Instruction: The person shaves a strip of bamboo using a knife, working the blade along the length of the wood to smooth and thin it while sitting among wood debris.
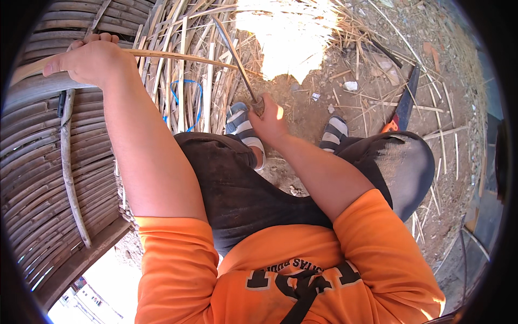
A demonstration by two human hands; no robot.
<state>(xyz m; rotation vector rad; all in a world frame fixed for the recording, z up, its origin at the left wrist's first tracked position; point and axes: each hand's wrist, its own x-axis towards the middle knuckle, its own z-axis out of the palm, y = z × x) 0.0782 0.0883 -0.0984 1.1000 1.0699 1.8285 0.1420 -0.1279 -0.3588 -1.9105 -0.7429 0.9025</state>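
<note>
My left hand [94, 60] is closed around a long, pale bamboo strip [178, 55] at the upper left. The strip runs rightward from the hand, and its narrow far part meets or crosses a knife's blade; whether they touch I cannot tell. My right hand [268, 120], in the middle between my knees, grips the handle of that long, narrow-bladed knife [231, 47]. Its dark blade slants up and to the left, away from me. The knife's handle is mostly hidden in my fist. Below the left hand lies a slatted bamboo panel [38, 146].
Many split bamboo strips [183, 32] litter the ground ahead, with a blue strap [200, 102] among them. A handsaw with an orange handle [391, 125] lies by my right knee. My sandalled feet [245, 127] rest on dirt. A bright sunlit patch [291, 38] washes out the ground ahead.
</note>
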